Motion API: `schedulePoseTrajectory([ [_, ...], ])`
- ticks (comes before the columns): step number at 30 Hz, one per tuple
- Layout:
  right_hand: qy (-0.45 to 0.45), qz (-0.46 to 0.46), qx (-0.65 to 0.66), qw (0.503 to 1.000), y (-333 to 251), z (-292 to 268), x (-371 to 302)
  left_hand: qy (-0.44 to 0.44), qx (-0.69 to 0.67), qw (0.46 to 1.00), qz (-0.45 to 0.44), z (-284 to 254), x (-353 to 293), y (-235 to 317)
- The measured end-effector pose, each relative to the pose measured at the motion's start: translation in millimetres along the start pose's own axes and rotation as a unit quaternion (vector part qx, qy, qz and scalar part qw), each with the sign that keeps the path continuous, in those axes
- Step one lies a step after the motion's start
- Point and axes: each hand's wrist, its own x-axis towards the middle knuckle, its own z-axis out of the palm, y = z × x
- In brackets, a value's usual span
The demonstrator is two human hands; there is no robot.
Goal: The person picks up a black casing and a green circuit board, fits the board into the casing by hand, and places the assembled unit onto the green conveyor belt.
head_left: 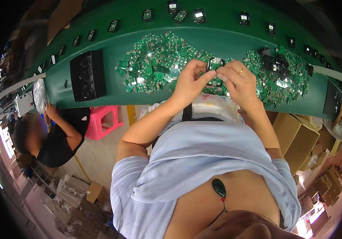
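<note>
Between my two hands is a small black plastic casing (215, 61) with a rounded frame and a circuit board showing inside it. My left hand (193, 81) grips its left side, the thumb lying across the front. On the other side my right hand (238, 81), with a ring on one finger, pinches the casing's right edge. Its lower part is partly covered by my fingers. A wide heap of green circuit boards (151, 59) spreads over the green table to the left of my hands. Another heap of boards (288, 85) lies to the right, with several black casings (276, 65) on it.
A black open box (87, 75) of small dark parts stands at the left. Along the far green strip (218, 30) sit several black casings with boards. Co-workers sit at far left and far right. A pink stool (103, 121) and cardboard boxes (294, 135) stand below the table edge.
</note>
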Motion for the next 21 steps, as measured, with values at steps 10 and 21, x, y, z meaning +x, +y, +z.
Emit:
schedulePoseTrajectory([
  [10,0.002,0.241,0.168,0.956,32,26,8,0.035,0.057,0.998,0.016,-7,55,6],
  [21,-0.016,0.465,0.292,0.836,172,82,57,0.082,0.384,0.910,0.134,-28,220,-30],
])
